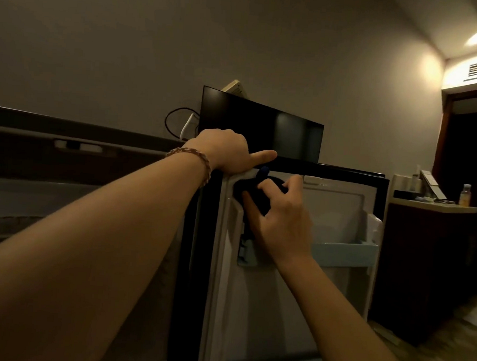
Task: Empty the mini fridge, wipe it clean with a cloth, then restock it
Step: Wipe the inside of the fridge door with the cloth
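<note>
The mini fridge (341, 214) stands with its door swung open toward the camera, so the pale inner lining of the door fills the centre and right of the view. It sits against a plain wall, with a dark flat screen (263, 126) resting on or just behind its top.

The left hand (225, 151) grips the top left corner of the door, fingers curled over the black edge and thumb stretched along the top, apparently to steady it. A braided bracelet (194, 161) circles that wrist. The right hand (283, 211) holds a dark cloth (261, 193), bunched under spread, bent fingers, and presses it against the upper left of the door's inner face.

This looks like the wiping step: the door shelf (344, 252) appears bare, which suggests the emptying is done, though the main compartment is out of view. The next move probably calls for working the cloth across the moulded recesses and down to the shelf while the other hand keeps the door from swinging.

The lining is smooth, glossy white plastic, shaped into raised ribs and shallow panels. The shelf is a pale blue, slightly translucent tray with a straight front lip. The cloth looks soft and matte, almost black in the dim warm light. At far right, a dark cabinet (423, 247) carries a small bottle (465, 194) and other blurred items.
</note>
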